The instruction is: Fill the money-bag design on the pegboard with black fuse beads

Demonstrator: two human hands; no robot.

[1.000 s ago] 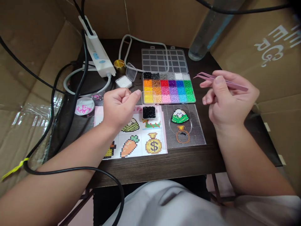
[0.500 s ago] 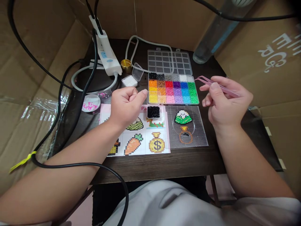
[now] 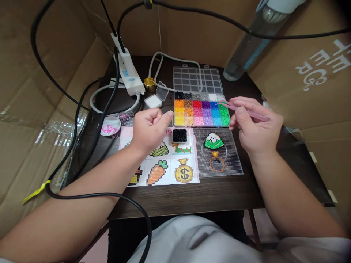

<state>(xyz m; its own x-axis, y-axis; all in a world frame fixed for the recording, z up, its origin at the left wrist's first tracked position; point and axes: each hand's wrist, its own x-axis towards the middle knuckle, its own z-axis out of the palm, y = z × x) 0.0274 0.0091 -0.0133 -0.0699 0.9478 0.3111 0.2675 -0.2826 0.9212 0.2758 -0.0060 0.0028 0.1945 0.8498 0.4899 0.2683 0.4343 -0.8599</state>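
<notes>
My right hand [image 3: 257,128] grips pink tweezers [image 3: 244,109], their tips over the right side of a bead box [image 3: 230,126] filled with many colours. My left hand [image 3: 150,128] is a closed fist, thumb along the top, near the box's left edge. Anything inside the fist is hidden. A small case of black beads [image 3: 180,136] sits on the pattern sheet [image 3: 170,182], right of that fist. On a clear pegboard [image 3: 236,160] lie a green-and-white rice-dumpling bead figure [image 3: 214,141] and a brown bead ring outline with a yellow top [image 3: 216,162].
At the left are a power strip [image 3: 130,78] with black cables, a gold cup [image 3: 149,84], a case of white beads [image 3: 153,101] and a dish of pink beads [image 3: 110,126]. A clear tube [image 3: 246,54] leans at the back right. Cardboard walls surround the table.
My right hand has moved left, bringing the tweezer tips from beside the bead box to over its right-hand compartments. My left fist keeps its pose. The whole view has shifted slightly.
</notes>
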